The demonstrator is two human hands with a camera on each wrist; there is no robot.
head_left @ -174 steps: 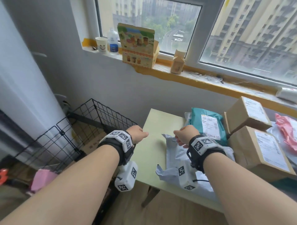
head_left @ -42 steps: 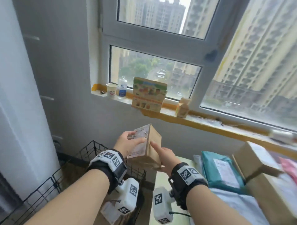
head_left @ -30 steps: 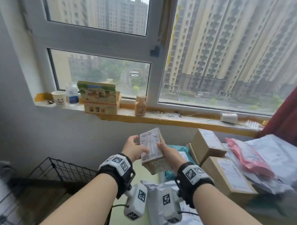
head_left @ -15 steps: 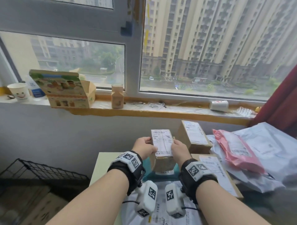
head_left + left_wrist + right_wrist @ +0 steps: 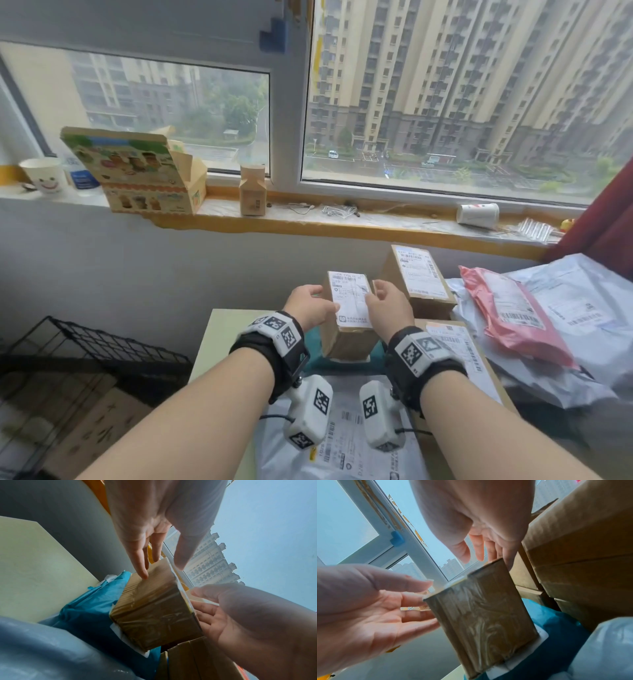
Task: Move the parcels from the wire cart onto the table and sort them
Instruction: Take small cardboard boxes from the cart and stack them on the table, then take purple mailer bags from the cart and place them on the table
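We had carried the box (image 5: 347,318) from the cart (image 5: 99,346) over to the table (image 5: 214,337) and stood it on the teal bag (image 5: 89,601), so another parcel was delivered. Left hand (image 5: 310,306) and right hand (image 5: 390,308) had loosened, fingers straight, barely touching its sides.

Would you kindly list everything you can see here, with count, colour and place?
small box: one, brown, white label on top, standing on the teal mailer
teal mailer: one, teal, on the table under the small box
larger boxes: two, brown, on the table right of the small box
pink mailer: one, pink, on the grey bags at right
grey bags: several, grey-white, right and near table
table: one, pale green
wire cart: one, black, lower left
printed carton: one, open, on the sill
paper cups: two, white, on the sill
left hand: fingers open, at the box's left side
right hand: fingers open, at its right side
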